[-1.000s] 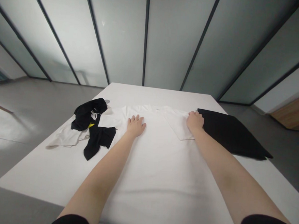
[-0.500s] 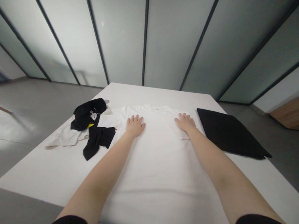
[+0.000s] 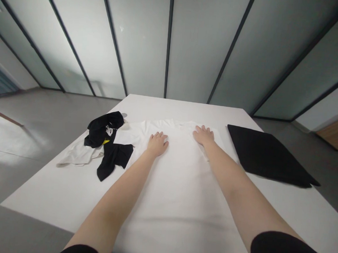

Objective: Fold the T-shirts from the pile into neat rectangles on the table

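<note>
A white T-shirt lies spread flat on the table in front of me, its collar at the far end. My left hand rests open on the shirt's upper left part, palm down with fingers pointing away. My right hand also lies flat and open, near the collar on the right, where the sleeve is folded in. Both palms touch the fabric and hold nothing. Faint creases cross the lower part of the shirt. Its near edge hangs close to my body.
On the left of the white table lie bunched black clothes with a white print, over a crumpled white garment. A flat black stack, perhaps folded cloth, lies at the right. Frosted glass panels stand behind the table.
My right hand has slid left and slightly away from me, closer to the collar. Relative to the shirt, my left hand stays about where it was. The whole view has shifted slightly.
</note>
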Action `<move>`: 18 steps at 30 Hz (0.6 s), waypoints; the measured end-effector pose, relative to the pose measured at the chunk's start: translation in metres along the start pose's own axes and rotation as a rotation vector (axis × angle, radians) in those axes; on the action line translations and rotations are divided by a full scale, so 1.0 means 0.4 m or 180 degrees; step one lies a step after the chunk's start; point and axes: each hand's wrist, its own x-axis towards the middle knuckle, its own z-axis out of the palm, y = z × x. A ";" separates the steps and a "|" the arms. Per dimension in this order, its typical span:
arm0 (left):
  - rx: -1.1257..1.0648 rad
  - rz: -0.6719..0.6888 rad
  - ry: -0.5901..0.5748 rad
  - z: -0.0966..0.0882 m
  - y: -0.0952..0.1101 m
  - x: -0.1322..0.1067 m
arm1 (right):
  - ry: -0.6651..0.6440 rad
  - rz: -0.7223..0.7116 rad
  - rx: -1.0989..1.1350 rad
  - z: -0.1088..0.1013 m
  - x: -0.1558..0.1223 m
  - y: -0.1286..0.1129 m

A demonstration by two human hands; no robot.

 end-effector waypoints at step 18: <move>0.0099 0.0087 -0.0059 0.017 -0.009 0.002 | 0.0363 -0.0454 0.0210 0.046 -0.154 0.216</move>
